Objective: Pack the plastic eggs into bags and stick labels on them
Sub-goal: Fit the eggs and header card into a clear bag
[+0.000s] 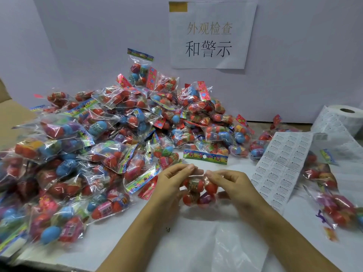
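Near the front middle of the table [196, 242], the left hand [172, 185] and right hand [229, 183] both hold a clear bag of plastic eggs [198, 190], fingers curled and pinching its upper edge from either side. The step in hand looks like closing or checking the bag before labelling. Next, one hand would need to let go and peel a sticker from the label sheet [282, 165] lying just to the right, toward the table's right edge.
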`<action>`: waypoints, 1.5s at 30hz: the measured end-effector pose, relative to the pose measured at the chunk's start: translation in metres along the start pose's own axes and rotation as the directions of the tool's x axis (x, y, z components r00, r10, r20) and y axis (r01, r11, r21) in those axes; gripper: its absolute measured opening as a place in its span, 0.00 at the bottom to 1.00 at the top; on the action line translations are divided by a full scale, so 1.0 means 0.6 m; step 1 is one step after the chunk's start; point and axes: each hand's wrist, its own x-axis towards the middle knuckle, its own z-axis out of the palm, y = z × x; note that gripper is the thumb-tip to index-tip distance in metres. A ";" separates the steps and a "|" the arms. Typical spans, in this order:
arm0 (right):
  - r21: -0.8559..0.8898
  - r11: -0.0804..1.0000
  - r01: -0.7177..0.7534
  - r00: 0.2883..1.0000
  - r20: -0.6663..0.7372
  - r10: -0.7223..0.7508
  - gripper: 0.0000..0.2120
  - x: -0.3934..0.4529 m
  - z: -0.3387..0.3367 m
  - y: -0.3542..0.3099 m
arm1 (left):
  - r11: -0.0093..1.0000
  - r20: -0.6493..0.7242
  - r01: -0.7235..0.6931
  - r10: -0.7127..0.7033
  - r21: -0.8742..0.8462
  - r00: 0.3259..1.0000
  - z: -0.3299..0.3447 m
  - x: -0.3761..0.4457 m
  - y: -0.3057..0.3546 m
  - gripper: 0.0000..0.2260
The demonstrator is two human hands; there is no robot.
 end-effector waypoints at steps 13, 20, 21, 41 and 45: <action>-0.024 1.000 0.011 0.998 -0.066 -0.012 0.18 -0.005 0.003 -0.006 | 0.999 0.000 0.032 -0.032 0.027 0.999 0.002 -0.001 0.001 0.13; 0.109 0.993 0.039 0.993 -0.113 -0.027 0.16 -0.002 -0.004 -0.015 | 0.999 -0.012 0.033 -0.033 0.028 0.999 0.003 0.000 0.001 0.12; 0.125 0.991 0.038 0.993 -0.114 -0.023 0.16 -0.002 -0.004 -0.014 | 0.999 -0.011 0.037 -0.036 0.030 0.999 0.003 0.000 0.000 0.12; 0.366 0.928 -0.063 0.977 -0.167 0.132 0.05 0.012 -0.015 -0.002 | 0.993 -0.167 -0.052 0.034 -0.109 0.985 -0.009 0.011 -0.004 0.27; 0.275 0.961 -0.030 0.980 -0.180 0.082 0.06 0.013 -0.014 0.002 | 0.976 -0.215 -0.048 0.000 -0.215 0.977 -0.011 0.013 0.002 0.21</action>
